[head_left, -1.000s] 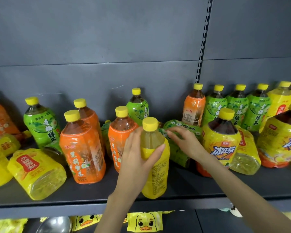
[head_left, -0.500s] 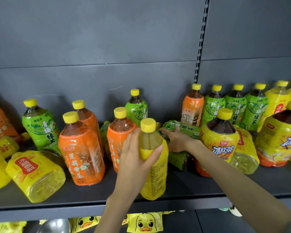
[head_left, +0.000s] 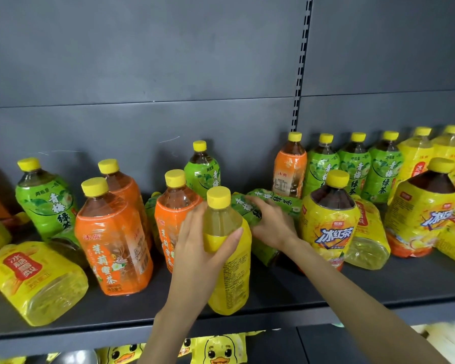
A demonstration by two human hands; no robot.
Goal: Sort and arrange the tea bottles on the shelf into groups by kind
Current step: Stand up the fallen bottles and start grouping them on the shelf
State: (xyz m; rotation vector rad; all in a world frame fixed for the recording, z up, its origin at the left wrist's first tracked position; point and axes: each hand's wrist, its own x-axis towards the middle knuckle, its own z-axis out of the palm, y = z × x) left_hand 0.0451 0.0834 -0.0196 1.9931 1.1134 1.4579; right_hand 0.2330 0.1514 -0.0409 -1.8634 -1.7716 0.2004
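Note:
My left hand [head_left: 200, 248] grips an upright yellow-labelled bottle [head_left: 230, 274] of pale tea at the shelf's front. Behind it, my right hand [head_left: 271, 224] is closed over a green-labelled bottle [head_left: 273, 200] lying on its side. Orange-labelled bottles [head_left: 113, 243] stand to the left, one [head_left: 289, 166] at the back right. Green bottles stand at the far left [head_left: 46, 200], the back middle [head_left: 202, 172] and in a back-right row [head_left: 355, 166]. Yellow iced-tea bottles with dark tea [head_left: 329, 224] stand on the right.
A yellow bottle [head_left: 40, 282] lies on its side at the front left. The dark shelf's [head_left: 378, 285] front edge runs below the bottles. A slotted upright [head_left: 300, 74] divides the back panel. Duck-printed yellow packs [head_left: 218, 350] sit on the shelf below.
My right hand has reached further in and closed over the lying green bottle. My left hand has stayed on the yellow bottle. The view has shifted slightly.

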